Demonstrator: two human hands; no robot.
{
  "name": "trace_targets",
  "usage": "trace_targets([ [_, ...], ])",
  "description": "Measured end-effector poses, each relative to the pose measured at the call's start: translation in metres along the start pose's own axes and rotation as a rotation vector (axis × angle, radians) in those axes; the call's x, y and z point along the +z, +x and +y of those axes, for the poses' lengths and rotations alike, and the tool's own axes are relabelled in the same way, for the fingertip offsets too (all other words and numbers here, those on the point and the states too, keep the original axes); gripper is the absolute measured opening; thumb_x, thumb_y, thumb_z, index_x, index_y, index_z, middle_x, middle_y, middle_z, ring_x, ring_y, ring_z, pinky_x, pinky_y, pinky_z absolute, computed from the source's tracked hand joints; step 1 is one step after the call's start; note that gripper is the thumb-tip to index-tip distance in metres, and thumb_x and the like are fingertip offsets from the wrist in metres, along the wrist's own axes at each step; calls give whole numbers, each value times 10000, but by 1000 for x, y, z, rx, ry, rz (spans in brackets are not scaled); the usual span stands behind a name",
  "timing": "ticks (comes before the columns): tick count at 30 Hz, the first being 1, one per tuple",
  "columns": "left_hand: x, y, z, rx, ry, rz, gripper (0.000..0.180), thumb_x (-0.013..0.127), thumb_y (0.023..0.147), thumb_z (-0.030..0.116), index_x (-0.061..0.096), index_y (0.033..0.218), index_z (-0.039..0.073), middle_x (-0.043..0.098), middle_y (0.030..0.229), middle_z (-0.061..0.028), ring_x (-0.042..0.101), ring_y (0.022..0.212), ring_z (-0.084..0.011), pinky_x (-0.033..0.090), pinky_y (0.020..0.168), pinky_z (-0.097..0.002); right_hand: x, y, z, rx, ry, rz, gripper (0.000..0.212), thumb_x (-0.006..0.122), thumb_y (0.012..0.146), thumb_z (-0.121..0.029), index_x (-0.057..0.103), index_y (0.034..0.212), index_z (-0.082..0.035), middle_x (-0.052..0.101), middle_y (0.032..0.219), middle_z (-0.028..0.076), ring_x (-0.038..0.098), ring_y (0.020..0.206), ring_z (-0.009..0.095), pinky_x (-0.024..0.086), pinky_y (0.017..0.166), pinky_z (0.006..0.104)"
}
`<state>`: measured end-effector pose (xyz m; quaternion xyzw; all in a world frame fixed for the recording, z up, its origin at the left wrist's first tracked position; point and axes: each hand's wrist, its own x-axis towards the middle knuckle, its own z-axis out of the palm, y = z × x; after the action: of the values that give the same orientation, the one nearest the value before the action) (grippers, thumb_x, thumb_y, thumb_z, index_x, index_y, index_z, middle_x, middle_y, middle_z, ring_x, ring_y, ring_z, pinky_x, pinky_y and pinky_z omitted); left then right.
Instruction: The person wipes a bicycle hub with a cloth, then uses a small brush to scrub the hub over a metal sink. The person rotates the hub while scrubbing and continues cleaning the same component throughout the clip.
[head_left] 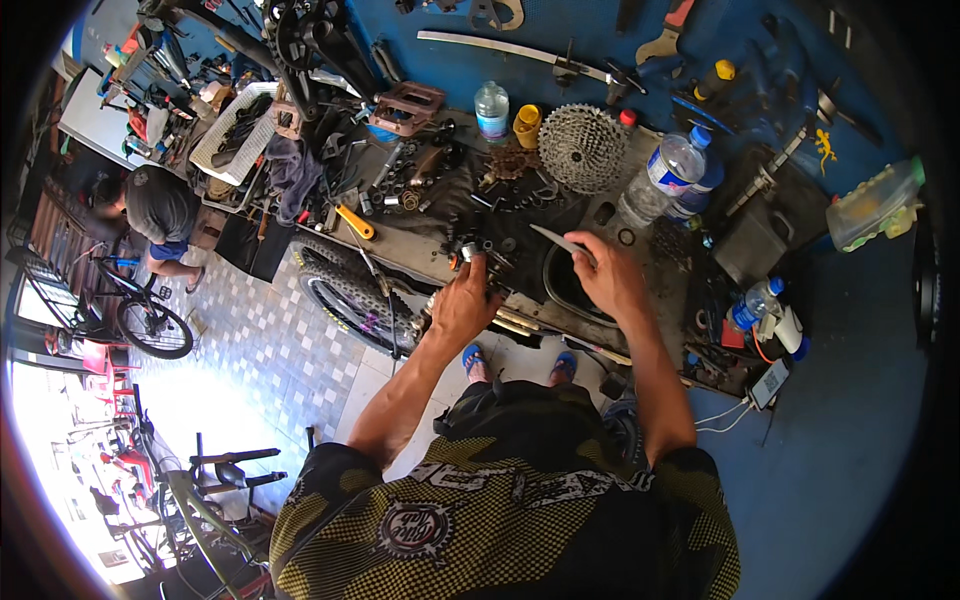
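Observation:
Over the front edge of the workbench (420,257), my left hand (462,308) is closed around a small silver cylindrical metal part (470,252). What else may lie under its fingers is hidden. My right hand (612,278) grips a slim, pale, pointed tool (556,238), its tip aimed left toward the silver part but apart from it. Below the right hand sits a dark, rounded tray (562,280), partly covered by the hand. A large bicycle cassette (583,149) stands beyond my hands, with loose dark parts around it.
Water bottles (660,175) stand at the right and a small one (492,110) at the back. A yellow-handled tool (355,222) lies left, above a bicycle wheel (345,290). Tools hang on the blue wall (560,30). Another person (160,210) bends by a bicycle (150,315).

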<state>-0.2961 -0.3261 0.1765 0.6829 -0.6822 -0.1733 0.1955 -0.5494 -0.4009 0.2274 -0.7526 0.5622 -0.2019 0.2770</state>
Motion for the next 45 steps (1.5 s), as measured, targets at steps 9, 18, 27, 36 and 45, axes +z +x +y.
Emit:
trace_targets([
  [9,2,21,-7,158,340,21,639,686,891,82,452,1479,0,640,1225,-219,679,1077,-400,567,884,-495,8,-14,-14,-136,-167,50,267,643,993,-214,719,1247,-190,724,961,129,730,828,375,588,734,505],
  [18,3,31,-9,273,536,15,685,699,845,29,454,1484,-6,636,1167,-195,684,992,-348,556,863,-460,12,-9,-33,-64,-377,-38,279,648,979,-194,694,1252,-150,719,988,177,741,885,398,598,770,510],
  [27,-2,32,-5,241,298,53,767,790,837,121,451,1519,29,643,1165,-184,694,1018,-381,560,883,-492,58,-2,9,-48,424,46,306,622,1056,-191,663,1355,-142,693,865,142,704,787,284,537,705,413],
  [36,-7,30,-10,233,309,84,697,736,853,112,478,1491,5,647,1192,-207,697,1004,-376,561,860,-478,12,20,9,-34,266,152,319,617,1064,-208,654,1378,-165,671,824,107,650,724,220,509,667,377],
  [45,-9,29,-8,154,126,57,703,766,864,139,467,1488,14,670,1182,-214,710,1033,-403,564,869,-506,73,61,80,-188,-512,138,191,633,1006,-151,691,1186,-123,738,980,167,729,881,384,562,737,487],
])
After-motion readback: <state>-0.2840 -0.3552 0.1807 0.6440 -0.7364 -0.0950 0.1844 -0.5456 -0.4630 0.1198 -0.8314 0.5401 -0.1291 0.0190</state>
